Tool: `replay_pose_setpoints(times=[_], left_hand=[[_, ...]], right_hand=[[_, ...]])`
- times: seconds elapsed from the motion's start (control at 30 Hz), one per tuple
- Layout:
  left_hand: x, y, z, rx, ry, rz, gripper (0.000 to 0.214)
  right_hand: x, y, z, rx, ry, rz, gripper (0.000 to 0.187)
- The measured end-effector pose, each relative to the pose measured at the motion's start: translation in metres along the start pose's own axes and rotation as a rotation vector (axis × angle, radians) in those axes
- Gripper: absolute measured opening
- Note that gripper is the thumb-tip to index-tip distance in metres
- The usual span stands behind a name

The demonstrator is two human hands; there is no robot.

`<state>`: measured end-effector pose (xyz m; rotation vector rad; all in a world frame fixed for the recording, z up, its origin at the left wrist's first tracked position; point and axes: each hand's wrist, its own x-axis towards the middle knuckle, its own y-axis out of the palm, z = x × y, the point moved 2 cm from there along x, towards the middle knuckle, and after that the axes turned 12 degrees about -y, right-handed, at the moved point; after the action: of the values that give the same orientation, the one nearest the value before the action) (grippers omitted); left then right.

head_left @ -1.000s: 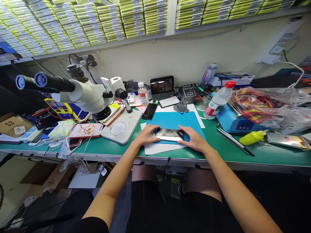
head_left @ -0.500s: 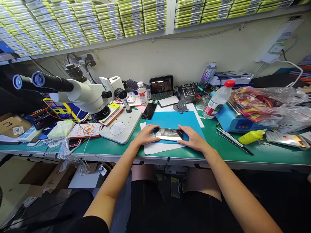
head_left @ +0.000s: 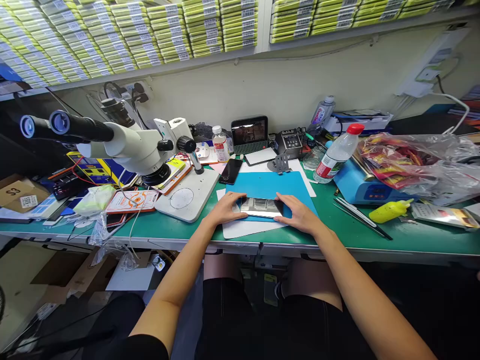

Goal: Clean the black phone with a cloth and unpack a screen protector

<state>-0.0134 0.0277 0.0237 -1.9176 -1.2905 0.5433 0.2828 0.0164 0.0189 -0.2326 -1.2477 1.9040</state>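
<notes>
A flat phone-sized device with a shiny, reflective face (head_left: pixel 261 207) lies on a blue work mat (head_left: pixel 267 187) over white paper at the front of the green bench. My left hand (head_left: pixel 226 209) grips its left end with curled fingers. My right hand (head_left: pixel 298 215) grips its right end, where the device is dark. Both hands rest on the mat and hold the device between them.
A stereo microscope (head_left: pixel 123 142) with a white base (head_left: pixel 186 195) stands to the left. A black phone (head_left: pixel 230 171), small screen (head_left: pixel 249 132), water bottle (head_left: pixel 336 153), yellow squeeze bottle (head_left: pixel 389 211), black tweezers (head_left: pixel 360 217) and a plastic bag (head_left: pixel 416 165) crowd the bench. Shelves of yellow-green boxes (head_left: pixel 157 30) hang above.
Almost nothing has changed. Both hands stay on the ends of the device; the view shifted very slightly.
</notes>
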Motion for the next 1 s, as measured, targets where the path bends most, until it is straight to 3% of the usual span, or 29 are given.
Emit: replay_pose_setpoints(times=[0.37,0.6,0.83,1.0], left_hand=[[0.0009,0.0020,0.0010,0.003,0.009,0.005,0.070],[-0.0005,0.0027,0.0030,-0.081,-0.016,-0.001,0.095],[0.0000,0.0028,0.0010,-0.039,0.009,-0.015,0.076],[-0.0001,0.0031,0.0004,-0.062,-0.022,-0.016,0.065]], right_hand=[[0.0000,-0.0005,0.0021,-0.001,-0.011,-0.008,0.082],[-0.0008,-0.0017,0.0029,0.038,-0.004,-0.074,0.107],[0.0016,-0.0016,0.0018,0.001,0.015,0.022,0.094],[0.0024,-0.0013,-0.0006,-0.001,0.012,0.018,0.082]])
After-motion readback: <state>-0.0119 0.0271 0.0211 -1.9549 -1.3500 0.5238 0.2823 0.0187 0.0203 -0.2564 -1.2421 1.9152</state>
